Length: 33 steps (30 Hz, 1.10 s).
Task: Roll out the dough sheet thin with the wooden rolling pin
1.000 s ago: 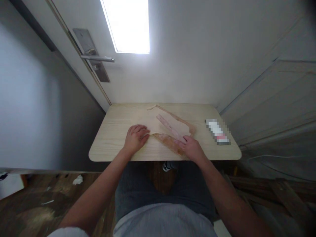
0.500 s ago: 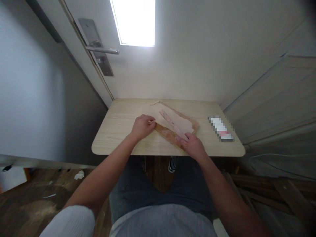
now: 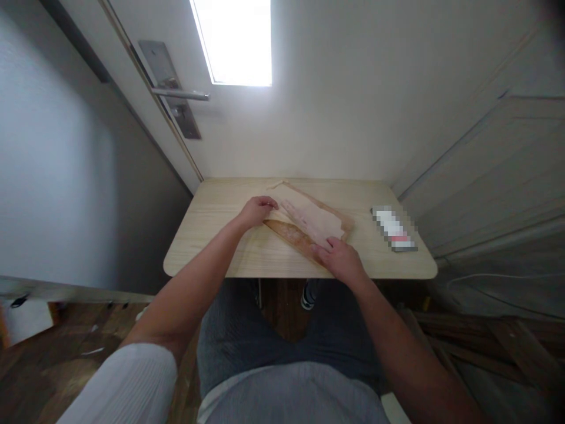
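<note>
A brown paper sheet (image 3: pixel 291 234) lies slanted on the small pale wooden table (image 3: pixel 220 247), with a paler, pinkish sheet (image 3: pixel 315 219) folded over it. My left hand (image 3: pixel 256 209) is curled round the pale sheet's left edge and pinches it. My right hand (image 3: pixel 339 259) rests on the near right corner of the brown sheet, fingers laid flat and pressing down. Both forearms reach in from below, over my lap.
A blurred white and red flat object (image 3: pixel 392 228) lies near the table's right edge. A door with a metal lever handle (image 3: pixel 180 94) and a bright glass panel (image 3: pixel 233 41) stands behind the table. Wooden boards (image 3: pixel 485 335) lie on the floor at right.
My left hand went from lying flat on the table to pinching the pale sheet's edge, then moved it away from me. The right hand stayed on the brown sheet.
</note>
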Tool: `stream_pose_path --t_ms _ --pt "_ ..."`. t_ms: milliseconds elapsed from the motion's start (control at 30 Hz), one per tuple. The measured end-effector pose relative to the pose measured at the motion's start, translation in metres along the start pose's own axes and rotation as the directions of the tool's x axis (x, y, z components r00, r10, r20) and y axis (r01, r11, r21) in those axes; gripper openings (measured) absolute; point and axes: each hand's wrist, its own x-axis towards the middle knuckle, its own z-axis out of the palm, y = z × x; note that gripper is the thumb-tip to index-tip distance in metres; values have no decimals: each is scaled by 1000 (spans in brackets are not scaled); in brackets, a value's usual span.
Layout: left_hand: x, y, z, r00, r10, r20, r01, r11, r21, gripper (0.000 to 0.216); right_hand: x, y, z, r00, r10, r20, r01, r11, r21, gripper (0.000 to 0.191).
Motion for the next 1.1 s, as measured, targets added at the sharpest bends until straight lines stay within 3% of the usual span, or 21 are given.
stream_pose_path --t_ms 200,267,367,500,733,1100 --pt "-8 10 -8 987 -105 122 106 994 -5 23 -2 -2 -1 1000 4 -9 -4 1000 -14 42" --pt "-19 12 -8 993 -45 107 40 998 50 25 -3 -3 -2 1000 6 -13 -7 1000 -18 42" --pt "-43 12 -6 986 160 55 -168 968 189 36 -4 -4 -3 1000 15 -18 -15 1000 -11 42" --pt "-74 7 -4 937 332 109 -344 821 455 50 -5 -3 -2 1000 -1 -18 1 1000 -1 41" --pt "-78 -16 0 918 397 -6 -298 697 652 41 -5 -4 -1 1000 1 -15 -2 1000 -27 43" --pt "-83 -23 1 894 445 -42 -327 716 617 26 -6 -6 1 1000 10 -28 -10 1000 0 41"
